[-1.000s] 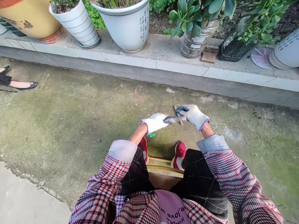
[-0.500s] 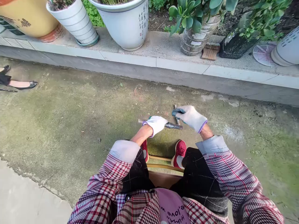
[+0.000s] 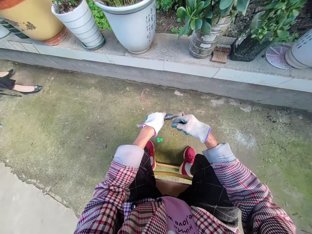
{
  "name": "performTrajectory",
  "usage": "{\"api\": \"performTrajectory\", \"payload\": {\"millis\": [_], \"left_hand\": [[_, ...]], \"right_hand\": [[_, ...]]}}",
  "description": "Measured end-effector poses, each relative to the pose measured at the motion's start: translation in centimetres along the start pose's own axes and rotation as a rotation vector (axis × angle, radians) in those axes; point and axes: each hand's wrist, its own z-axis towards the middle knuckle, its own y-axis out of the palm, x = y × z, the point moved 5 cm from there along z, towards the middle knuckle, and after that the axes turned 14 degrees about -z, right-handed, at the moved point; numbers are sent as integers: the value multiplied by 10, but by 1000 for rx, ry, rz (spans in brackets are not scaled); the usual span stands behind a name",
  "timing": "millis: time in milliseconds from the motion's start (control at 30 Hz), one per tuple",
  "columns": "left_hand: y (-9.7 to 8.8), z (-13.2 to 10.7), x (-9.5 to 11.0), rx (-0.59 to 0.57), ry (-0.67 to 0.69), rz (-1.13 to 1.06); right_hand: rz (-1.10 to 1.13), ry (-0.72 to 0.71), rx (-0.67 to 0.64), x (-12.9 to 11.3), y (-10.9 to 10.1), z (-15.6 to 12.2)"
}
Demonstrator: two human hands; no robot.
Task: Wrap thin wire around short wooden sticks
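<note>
Both my hands wear white knit gloves with blue-green palms and purple cuffs. My left hand [image 3: 155, 122] is closed around a slim stick-like tool [image 3: 168, 117] with a black wrapped section; a pale end sticks out behind the hand. My right hand [image 3: 191, 126] is beside the tool's far end, its fingers curled together. A brownish narrow piece shows between the black wrap and the right fingers; whether it belongs to the tool or is separate I cannot tell. What the right fingers grip is hidden. A small green scrap [image 3: 159, 139] shows below the hands.
Potted plants, including a large white pot [image 3: 131, 27], line the tiled ledge [image 3: 136, 61] ahead. My red shoes [image 3: 188, 159] stand apart on the mossy concrete [image 3: 80, 113]. Another person's foot in a black shoe [image 3: 36, 88] is at far left.
My left hand has moved forward and slightly left with the tool, now tilted up at its far end. My right hand has shifted left and slightly down. The green scrap has come into view.
</note>
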Motion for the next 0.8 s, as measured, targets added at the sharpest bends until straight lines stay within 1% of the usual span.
{"api": "performTrajectory", "payload": {"millis": [67,133,200,233,300,333,400,433,467,500,533,600,633,667,733,800], "left_hand": [[17,-8,7,-151,-4,-33],[27,-17,14,-224,16,-118],[26,-23,21,-253,52,-200],[22,-24,23,-261,68,-252],[9,-22,25,-224,91,-424],[0,-19,24,-174,93,-533],[-18,-12,16,-8,55,-707],[-24,-9,10,82,16,-723],[-28,-6,4,146,-25,-660],[-28,-4,0,171,-60,-523],[-26,-2,-2,154,-84,-347],[-12,-1,0,34,-94,-23],[-4,-2,2,-37,-87,76],[5,-5,5,-98,-82,123],[19,-11,13,-199,-41,112],[27,-17,23,-288,68,61]], "right_hand": [[-66,-11,116,13,-12,1],[-89,25,194,30,-23,3],[-43,109,208,44,-28,6],[-8,160,200,49,-28,7],[61,225,174,50,-23,8],[72,224,160,47,-18,9],[18,142,137,33,-6,10],[-42,71,131,23,0,11],[-117,-1,126,14,6,10],[-193,-67,118,5,12,9],[-258,-117,107,-3,17,8],[-346,-153,103,-9,20,5],[-371,-140,109,-8,18,4],[-380,-113,122,-5,13,4],[-349,-39,157,9,0,5],[-234,39,202,28,-14,7]]}}
